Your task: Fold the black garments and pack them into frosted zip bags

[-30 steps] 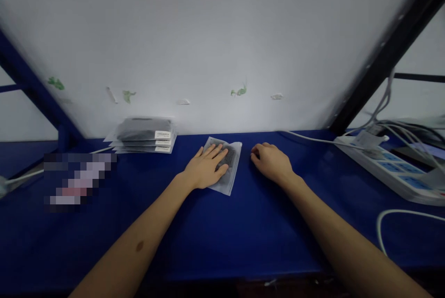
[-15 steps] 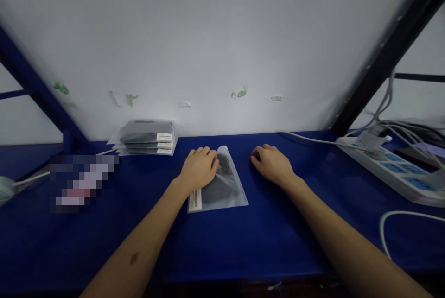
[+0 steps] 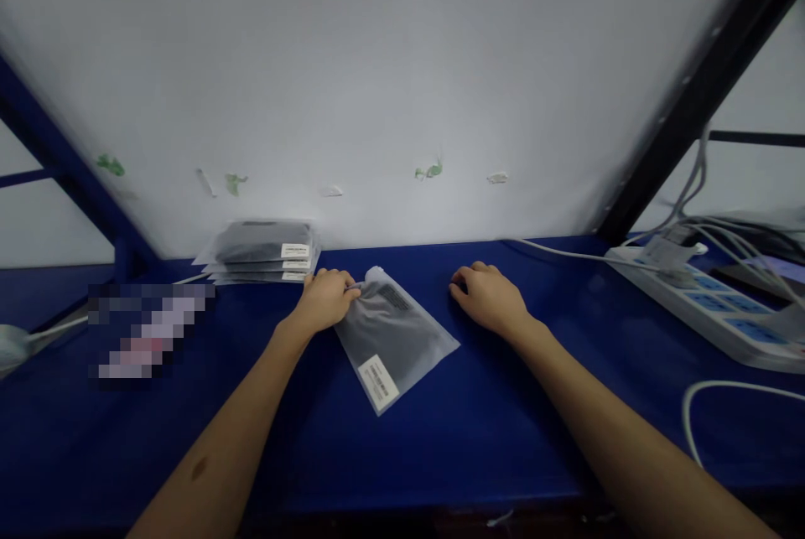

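Head view: your left hand (image 3: 324, 301) pinched the grey pouch (image 3: 406, 336) by its far-left edge on the tabletop (image 3: 484, 430); your right hand (image 3: 488, 297) rested loosely curled, apparently empty. One-sided pulling risked creasing it or nudging the nearby pouch stack (image 3: 261, 243).

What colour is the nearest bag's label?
The label is white, best seen in the head view.
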A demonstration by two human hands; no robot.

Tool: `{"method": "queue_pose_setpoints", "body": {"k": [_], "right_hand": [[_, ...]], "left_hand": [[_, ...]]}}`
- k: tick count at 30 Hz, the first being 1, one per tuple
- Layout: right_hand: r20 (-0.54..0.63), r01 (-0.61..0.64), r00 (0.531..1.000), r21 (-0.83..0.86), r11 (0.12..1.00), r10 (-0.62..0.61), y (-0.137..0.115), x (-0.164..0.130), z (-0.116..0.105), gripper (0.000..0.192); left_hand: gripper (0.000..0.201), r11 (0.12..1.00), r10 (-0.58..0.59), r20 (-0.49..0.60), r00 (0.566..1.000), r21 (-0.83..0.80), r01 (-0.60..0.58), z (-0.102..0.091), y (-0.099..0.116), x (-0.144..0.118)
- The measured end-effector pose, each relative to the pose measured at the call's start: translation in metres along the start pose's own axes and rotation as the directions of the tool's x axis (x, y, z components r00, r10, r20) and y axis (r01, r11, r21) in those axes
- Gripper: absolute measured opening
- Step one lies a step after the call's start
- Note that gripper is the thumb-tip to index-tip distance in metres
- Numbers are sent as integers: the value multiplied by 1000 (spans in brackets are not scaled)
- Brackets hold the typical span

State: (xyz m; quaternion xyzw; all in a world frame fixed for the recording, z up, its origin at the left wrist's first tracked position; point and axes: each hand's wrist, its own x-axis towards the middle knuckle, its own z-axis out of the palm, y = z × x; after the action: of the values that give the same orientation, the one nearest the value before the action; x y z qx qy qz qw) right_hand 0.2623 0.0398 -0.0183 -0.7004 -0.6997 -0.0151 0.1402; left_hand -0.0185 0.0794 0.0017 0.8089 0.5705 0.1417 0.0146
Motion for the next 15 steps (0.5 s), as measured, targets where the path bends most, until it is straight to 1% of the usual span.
{"method": "queue_pose_setpoints", "body": {"k": [2,4,5,7,8,10,11,12,13,14,15], "right_hand": [[-4,1,1000,4,1000,-1,0,0,1,30],[-9,6,1000,5,1000,-6,0,0,2,30],[-12,8,1000,4,1000,-8,0,0,2,30],[-20,9,1000,3,1000,-9,0,0,3,30],[-23,8,1000,3,1000,-8,0,0,3,31],[-23,4,1000,5,1000,-4,0,0,3,31],[-21,3,1000,7,1000,-3,-1,-1,2,31],[-20,2,1000,8,1000,-2,-1,-1,2,31],[-20,2,1000,8,1000,-2,-1,-1,2,31],[-22,2,1000,7,1000,-2,-1,-1,2,30],[-23,2,1000,5,1000,-1,-2,0,2,30]], "left_hand": [[15,999,7,1,1000,-44,-7,-11,-3,-1],[17,992,-3,-45,999,-126,-3,-28,-8,-2],[18,980,-29,-98,995,-198,9,-38,-12,-2],[23,943,-124,-236,964,-331,41,-61,-23,2],[26,925,-186,-317,930,-375,57,-72,-30,5],[31,895,-362,-475,802,-417,157,-92,-50,14],[33,864,-469,-512,720,-434,254,-100,-61,19],[35,832,-543,-532,650,-445,330,-106,-74,24],[37,809,-584,-531,614,-447,382,-111,-87,27],[38,779,-627,-535,566,-444,444,-113,-100,30],[37,752,-658,-529,536,-429,501,-114,-113,31]]}}
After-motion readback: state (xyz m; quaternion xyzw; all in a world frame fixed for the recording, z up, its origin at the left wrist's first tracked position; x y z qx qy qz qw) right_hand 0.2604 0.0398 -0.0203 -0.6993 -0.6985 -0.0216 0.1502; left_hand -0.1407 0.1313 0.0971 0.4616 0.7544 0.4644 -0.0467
